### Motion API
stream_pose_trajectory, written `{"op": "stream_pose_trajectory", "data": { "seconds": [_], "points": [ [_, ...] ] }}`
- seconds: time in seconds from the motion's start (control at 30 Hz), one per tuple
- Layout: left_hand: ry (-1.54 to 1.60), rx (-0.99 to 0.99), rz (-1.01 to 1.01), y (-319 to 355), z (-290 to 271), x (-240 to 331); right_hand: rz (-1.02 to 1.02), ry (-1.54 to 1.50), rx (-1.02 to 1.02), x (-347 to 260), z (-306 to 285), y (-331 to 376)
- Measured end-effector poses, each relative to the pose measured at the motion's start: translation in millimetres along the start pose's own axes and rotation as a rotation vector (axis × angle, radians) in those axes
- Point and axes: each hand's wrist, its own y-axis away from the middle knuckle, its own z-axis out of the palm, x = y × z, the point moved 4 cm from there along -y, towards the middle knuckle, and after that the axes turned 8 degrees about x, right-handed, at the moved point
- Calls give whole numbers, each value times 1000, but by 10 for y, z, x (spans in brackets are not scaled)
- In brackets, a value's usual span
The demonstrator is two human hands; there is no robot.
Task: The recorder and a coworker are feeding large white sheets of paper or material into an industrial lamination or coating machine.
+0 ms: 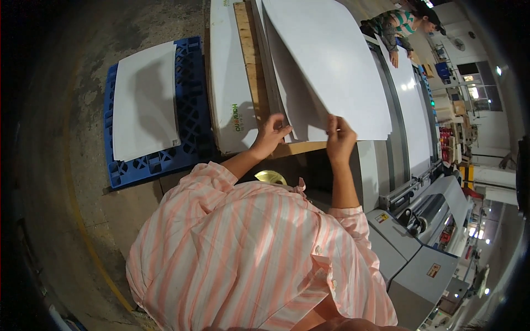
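A large white sheet (342,60) lies over a stack of similar sheets in front of me, its near left part lifted and curving up. My right hand (342,138) pinches the near edge of this sheet between thumb and fingers. Below the raised part, the shaded top of the stack (292,94) shows. My left hand (270,135) is at the near left corner of the stack, its fingers apart and slightly curled; it appears to hold nothing. Left of the stack runs a wooden strip (251,60), with a white printed board (226,88) beyond it.
At the left, a blue plastic pallet (193,105) bears a stack of white sheets (146,105). A grey machine with a roller (428,212) stands at the right. Another person (400,27) leans over a white sheet (406,94) at the far right.
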Motion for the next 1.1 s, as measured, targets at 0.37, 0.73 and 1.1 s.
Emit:
{"op": "stream_pose_trajectory", "data": {
  "seconds": [0.37, 0.73, 1.1],
  "points": [
    [-267, -51, 156, -20, 56, -89, -384, 342, -188, 55, 383, 398],
    [-21, -107, 24, -2, 67, -32, -313, 337, -307, -29, 335, 341],
    [-325, -54, 205, -31, 68, -175, -382, 315, -95, -372, 57, 274]
  ]
}}
